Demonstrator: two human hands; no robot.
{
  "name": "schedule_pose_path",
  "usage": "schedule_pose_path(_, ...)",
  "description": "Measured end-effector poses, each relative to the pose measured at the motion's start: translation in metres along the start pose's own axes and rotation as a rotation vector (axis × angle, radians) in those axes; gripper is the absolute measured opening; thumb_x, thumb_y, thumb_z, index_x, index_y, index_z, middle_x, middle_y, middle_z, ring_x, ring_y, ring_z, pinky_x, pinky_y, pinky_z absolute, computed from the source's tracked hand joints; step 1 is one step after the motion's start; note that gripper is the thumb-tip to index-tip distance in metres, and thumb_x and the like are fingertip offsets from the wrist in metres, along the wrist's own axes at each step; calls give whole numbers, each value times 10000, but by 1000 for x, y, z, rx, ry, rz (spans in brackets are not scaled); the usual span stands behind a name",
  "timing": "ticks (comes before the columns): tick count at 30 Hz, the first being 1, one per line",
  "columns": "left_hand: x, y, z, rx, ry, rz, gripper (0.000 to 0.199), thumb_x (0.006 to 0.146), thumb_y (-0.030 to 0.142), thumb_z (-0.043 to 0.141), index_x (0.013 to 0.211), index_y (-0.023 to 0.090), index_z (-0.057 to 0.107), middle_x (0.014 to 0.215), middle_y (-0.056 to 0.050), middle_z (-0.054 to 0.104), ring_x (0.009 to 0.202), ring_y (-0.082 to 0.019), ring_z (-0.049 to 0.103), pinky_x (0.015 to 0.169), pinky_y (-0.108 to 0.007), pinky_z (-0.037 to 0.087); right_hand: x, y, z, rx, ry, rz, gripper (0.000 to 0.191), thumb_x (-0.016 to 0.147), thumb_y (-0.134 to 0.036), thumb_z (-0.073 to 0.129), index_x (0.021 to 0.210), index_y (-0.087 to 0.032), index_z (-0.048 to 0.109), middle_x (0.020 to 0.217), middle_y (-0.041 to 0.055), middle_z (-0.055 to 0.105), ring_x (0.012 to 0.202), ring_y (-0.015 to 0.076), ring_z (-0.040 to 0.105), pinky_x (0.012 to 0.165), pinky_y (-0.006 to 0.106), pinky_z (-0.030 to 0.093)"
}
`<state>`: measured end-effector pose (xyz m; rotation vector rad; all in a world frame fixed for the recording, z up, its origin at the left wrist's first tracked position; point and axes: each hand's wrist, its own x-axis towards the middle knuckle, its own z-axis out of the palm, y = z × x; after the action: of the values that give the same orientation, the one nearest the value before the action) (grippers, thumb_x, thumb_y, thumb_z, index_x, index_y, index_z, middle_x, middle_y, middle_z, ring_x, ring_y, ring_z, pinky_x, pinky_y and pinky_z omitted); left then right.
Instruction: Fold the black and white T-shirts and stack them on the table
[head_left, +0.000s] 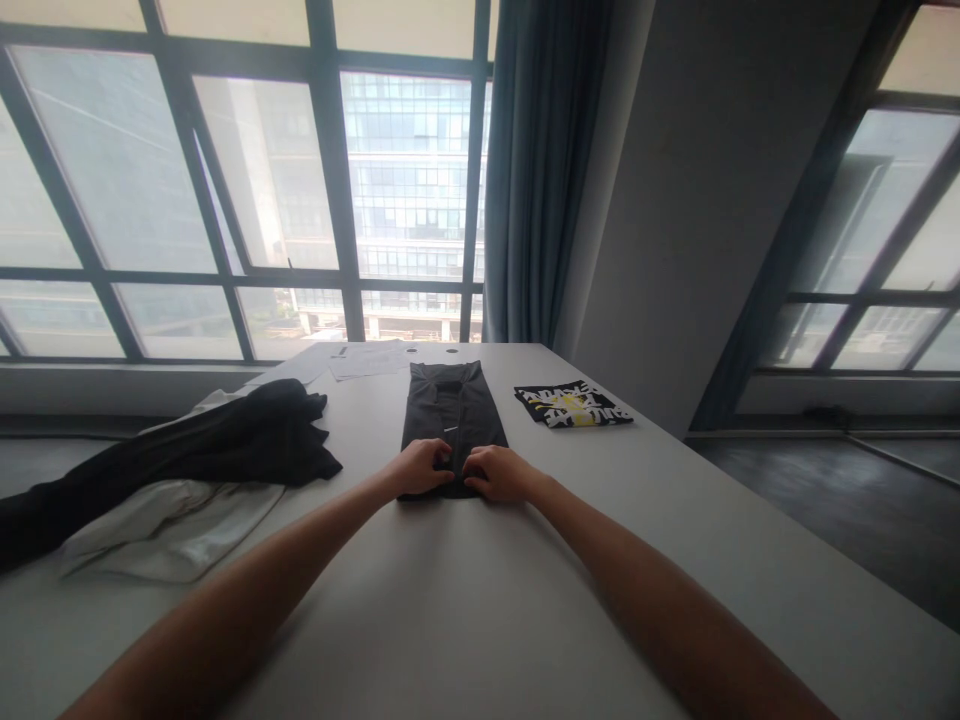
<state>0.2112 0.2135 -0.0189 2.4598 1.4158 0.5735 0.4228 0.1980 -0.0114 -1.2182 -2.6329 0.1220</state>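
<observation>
**Dark garment (474, 405) lies flat and narrow on white table (450, 600)**

Laid lengthwise in a long panel directly ahead of the wearer, the dark garment stretches away across the tabletop, its near end beneath two bare hands and a small white mark (451, 429) showing just beyond them. The straight placement appears to suit even handling, letting each hand reach one half of the near end while the table supports the cloth.

The left hand (421, 467) rests toward the left side of that end, fingers bent inward and thumb pointing to the middle. The right hand (501, 473) mirrors it, knuckles raised and fingertips angled down at the fabric. Neither hand is balled into a fist; whether cloth is pinched between thumbs and fingers cannot be told. Both forearms come in low from the bottom corners and converge, a pose that seems meant to steady the layers from both sides.

To the right sits a folded black garment with white and yellow print (574, 405), apart from the central piece, likely leaving room to work. On the left, black cloth (247, 435) lies loosely heaped over pale fabric (180, 530). Papers (367, 358) rest near the table's far end, close to a blue-grey curtain (532, 170).
</observation>
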Motion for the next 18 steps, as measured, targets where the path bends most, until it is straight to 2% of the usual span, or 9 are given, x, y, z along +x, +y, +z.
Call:
schedule_pose_path(3,-16,-7,4,58,7,77,526,695,424,756,1155,177,692,1093,-91,691,951,-256,670,823,-310,531,3,-2,1,-18,-18,-5,161,844,-193,621,930,-215,755,987,43,707,882,178,644,753,245,446)
schedule_pose_path(7,-30,-8,7,82,37,127,248,821,314,621,1011,198,731,1027,-75,692,897,-226,669,801,-301,525,3,-2,-5,-37,-28,27,161,817,-135,601,869,-191,742,954,53,716,874,185,641,734,241,436)
schedule_pose_path(11,-38,1,11,49,97,192,246,896,271,510,978,215,735,971,-68,699,858,-198,661,783,-291,518,-2,1,-18,-15,-19,75,156,777,-116,605,814,-192,737,885,30,717,784,155,625,669,223,415)
schedule_pose_path(14,-43,4,14,34,53,298,250,902,345,537,968,218,743,937,-66,698,854,-196,652,779,-292,512,-4,3,-24,58,-192,133,88,787,-225,659,759,-186,733,749,10,698,674,137,607,583,218,393)
schedule_pose_path(15,-43,3,15,18,40,315,264,903,384,545,945,217,747,919,-64,697,848,-194,649,779,-289,511,-3,4,-24,82,-217,137,129,802,-291,670,765,-185,734,728,8,694,659,137,605,576,220,394)
schedule_pose_path(16,-42,1,14,-11,36,310,300,914,424,533,923,215,748,904,-62,697,839,-189,647,779,-286,511,-2,5,-23,95,-192,137,190,822,-360,667,788,-186,737,738,13,698,668,141,612,587,224,405)
schedule_pose_path(18,-34,-6,12,-86,77,235,404,959,475,445,914,208,745,902,-62,703,839,-183,649,797,-285,515,1,9,-19,74,-21,137,288,871,-454,622,879,-192,741,857,35,721,761,160,640,668,237,442)
